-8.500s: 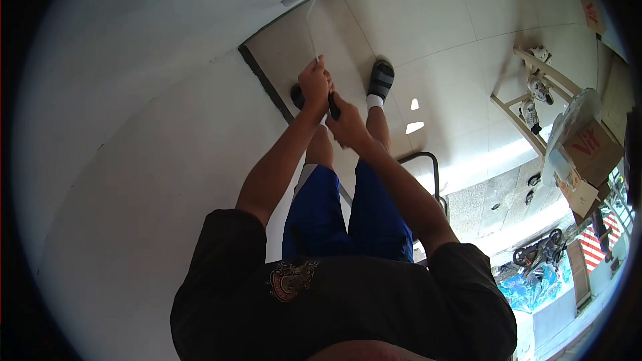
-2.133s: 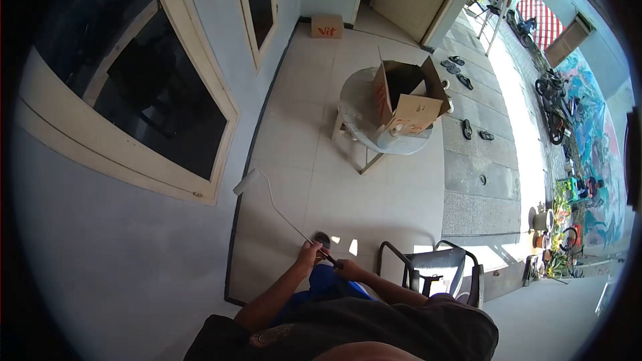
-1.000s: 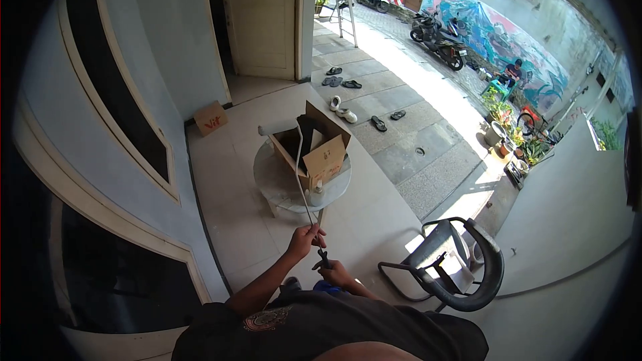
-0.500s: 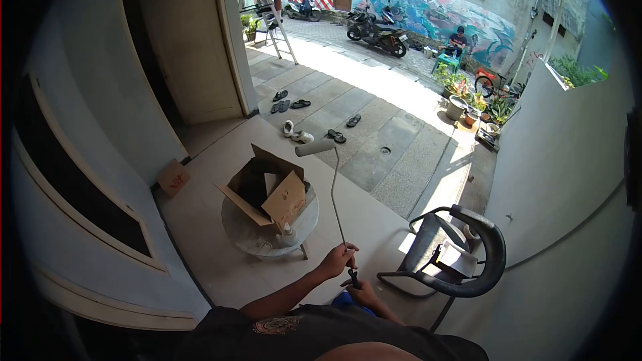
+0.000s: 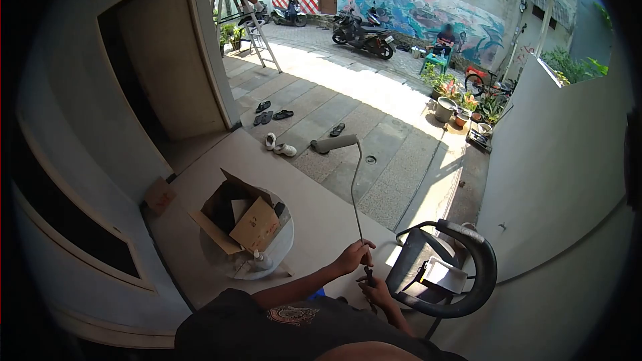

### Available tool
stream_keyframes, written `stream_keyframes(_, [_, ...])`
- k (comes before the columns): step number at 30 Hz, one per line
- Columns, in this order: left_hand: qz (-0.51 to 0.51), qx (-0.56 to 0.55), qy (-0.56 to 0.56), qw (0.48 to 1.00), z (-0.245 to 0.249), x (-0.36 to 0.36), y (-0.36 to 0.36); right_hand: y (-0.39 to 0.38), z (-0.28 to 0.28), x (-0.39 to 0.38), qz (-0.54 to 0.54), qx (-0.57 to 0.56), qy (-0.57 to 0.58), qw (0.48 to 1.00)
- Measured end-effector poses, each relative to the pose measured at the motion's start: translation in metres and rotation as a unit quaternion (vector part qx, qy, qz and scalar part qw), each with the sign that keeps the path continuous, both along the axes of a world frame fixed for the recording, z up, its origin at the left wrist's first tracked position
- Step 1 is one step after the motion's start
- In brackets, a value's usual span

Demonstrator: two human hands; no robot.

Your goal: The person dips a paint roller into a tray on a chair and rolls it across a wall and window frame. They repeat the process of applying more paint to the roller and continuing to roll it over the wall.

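I hold a paint roller [image 5: 336,143] upright in front of me, its grey sleeve at the top of a long, bent metal rod. My left hand [image 5: 353,257] is closed around the rod just above the handle. Lower down, my right hand [image 5: 376,291] grips the dark handle [image 5: 368,274]. To the left of my hands, an open cardboard box [image 5: 254,225] rests on a round white table [image 5: 284,254], with a whitish bottle [image 5: 261,260] beside it. Just right of my hands is a black armchair [image 5: 478,234] with a white tray [image 5: 446,274] on its seat.
Sandals [image 5: 264,117] and white shoes [image 5: 285,150] lie near the tiled floor's edge. A person stands on a ladder [image 5: 257,33] at the far left; another sits on a green chair [image 5: 436,60]. Motorcycles [image 5: 364,35] and potted plants [image 5: 445,109] stand beyond. A wall [image 5: 555,180] runs along my right.
My view has turned slightly right, so the room sits further left. The roller and both hands have moved right, and the roller's sleeve now overlaps one sandal from my viewpoint. Both hands keep their grip.
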State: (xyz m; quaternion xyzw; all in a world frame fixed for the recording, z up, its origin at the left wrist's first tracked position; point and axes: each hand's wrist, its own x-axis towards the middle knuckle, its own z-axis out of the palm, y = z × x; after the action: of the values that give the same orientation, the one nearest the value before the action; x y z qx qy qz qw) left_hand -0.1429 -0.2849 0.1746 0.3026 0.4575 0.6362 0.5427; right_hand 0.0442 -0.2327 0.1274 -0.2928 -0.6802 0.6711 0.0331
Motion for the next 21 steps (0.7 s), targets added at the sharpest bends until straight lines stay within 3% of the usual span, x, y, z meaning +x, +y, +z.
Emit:
stream_keyframes(2, [-0.011, 0.005, 0.005, 1.000, 0.000, -0.007, 0.017, 0.011, -0.021, 0.000, -0.018, 0.006, 0.012, 1.000])
stream_keyframes(4, [-0.068, -0.004, 0.079, 0.995, 0.002, -0.015, 0.033, 0.021, -0.026, -0.005, -0.040, 0.014, 0.023, 0.999])
stream_keyframes(7, [-0.069, -0.029, 0.145, 0.987, 0.007, -0.021, 0.053, 0.030, -0.021, -0.013, -0.089, -0.015, 0.018, 0.996])
stream_keyframes(13, [-0.054, -0.017, 0.118, 0.991, 0.004, -0.061, 0.092, 0.060, 0.002, -0.061, -0.099, -0.102, 0.004, 0.990])
stream_keyframes(21, [-0.014, -0.009, 0.130, 0.991, 0.034, -0.172, 0.123, 0.117, 0.035, -0.172, -0.059, -0.033, 0.044, 0.997])
